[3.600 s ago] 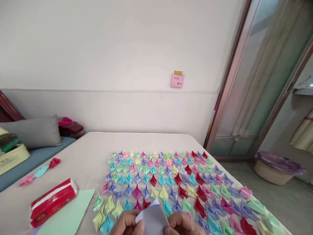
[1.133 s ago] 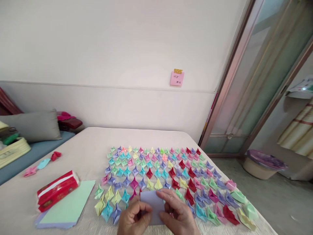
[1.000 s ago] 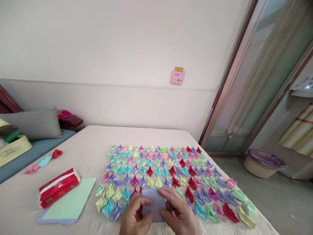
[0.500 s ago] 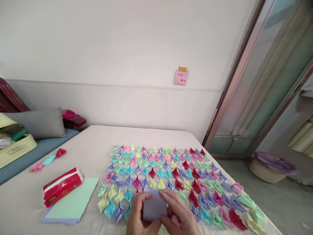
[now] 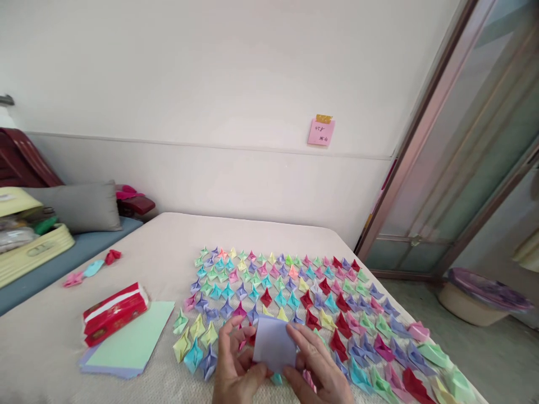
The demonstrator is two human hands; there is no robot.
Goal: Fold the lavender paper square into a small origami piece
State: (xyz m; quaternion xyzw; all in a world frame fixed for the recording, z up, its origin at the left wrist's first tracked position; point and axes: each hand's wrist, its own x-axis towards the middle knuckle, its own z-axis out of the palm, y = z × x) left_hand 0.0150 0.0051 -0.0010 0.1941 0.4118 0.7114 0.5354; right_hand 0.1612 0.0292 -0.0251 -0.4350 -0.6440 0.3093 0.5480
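Observation:
A small lavender folded paper square (image 5: 275,343) stands tilted up in front of me, above the bed-like surface. My right hand (image 5: 318,359) grips its right side, fingers along the edge and thumb at the lower corner. On the other side my left hand (image 5: 238,356) has its thumb at the lower left corner, with curled fingers beside the left edge. Fingertips behind the paper are hidden. Around and beyond my hands lie rows of several folded paper boats (image 5: 266,297) in red, blue, green, yellow, pink and purple.
A red tissue pack (image 5: 115,314) lies on a stack of green and lavender paper sheets (image 5: 130,342). Three crumpled-looking paper pieces (image 5: 93,268) sit farther left. A pink note (image 5: 321,133) is taped to the wall. A lidded tub (image 5: 480,300) stands on the floor at right.
The paper square has tilted and moved slightly right and up. My left fingers have come off its front upper left part and now sit beside its edge. The view has shifted slightly left.

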